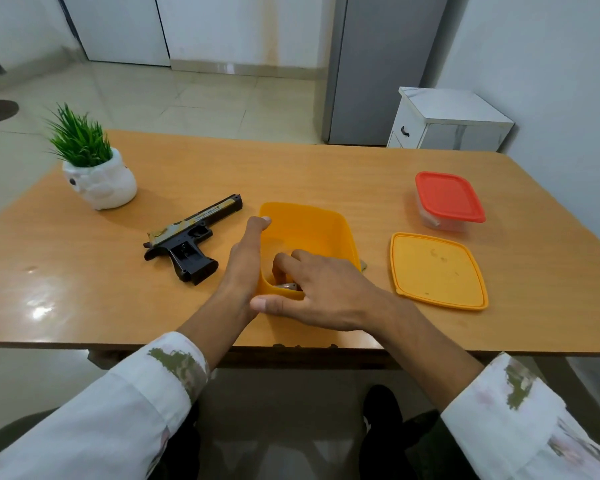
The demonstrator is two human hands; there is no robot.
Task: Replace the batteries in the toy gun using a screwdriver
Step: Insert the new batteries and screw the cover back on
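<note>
Both forearms enter from the lower corners of the frame in white patterned sleeves pushed back from the wrists and converge at the lower centre. The left hand (245, 261) stands on edge, palm facing right, fingers straight and together, pointing toward the top of the frame. The right hand (321, 289) lies palm down just right of it, wrist bent, fingers curled downward with their tips hidden, thumb stretched left until it nearly meets the left wrist.
</note>
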